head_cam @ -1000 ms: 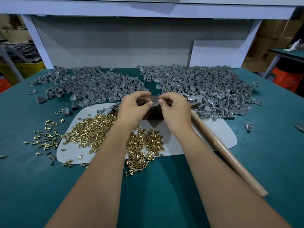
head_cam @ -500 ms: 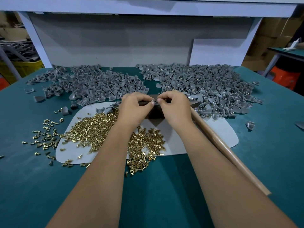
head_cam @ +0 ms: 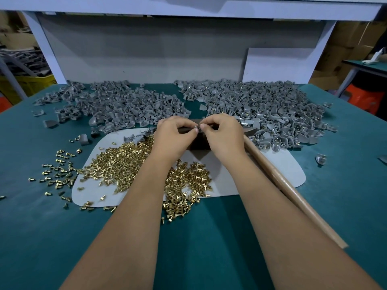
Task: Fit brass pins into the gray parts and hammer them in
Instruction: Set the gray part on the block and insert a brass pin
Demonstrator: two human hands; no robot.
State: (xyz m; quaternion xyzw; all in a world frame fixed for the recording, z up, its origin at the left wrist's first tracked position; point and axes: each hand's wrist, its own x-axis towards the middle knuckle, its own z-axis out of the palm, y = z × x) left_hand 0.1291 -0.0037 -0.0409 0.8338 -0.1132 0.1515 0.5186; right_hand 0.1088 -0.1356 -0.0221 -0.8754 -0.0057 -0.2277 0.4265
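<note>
both hands pinching one small gray part (head_cam: 196,129) between fingertips, left hand (head_cam: 173,136) and right hand (head_cam: 223,135) meeting over the dark block. pin seating looks in progress; can't see the pin itself. near edge: loose brass pins (head_cam: 125,162), shiny, headed, on a pale mat (head_cam: 230,181). wooden hammer handle (head_cam: 293,191) untouched, right. far edge: two heaps of matte gray parts (head_cam: 261,109); right heap shows brass, likely done.

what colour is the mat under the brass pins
Pale grey-white mat, lying on the teal table; it shows in the head view, the only one.
</note>
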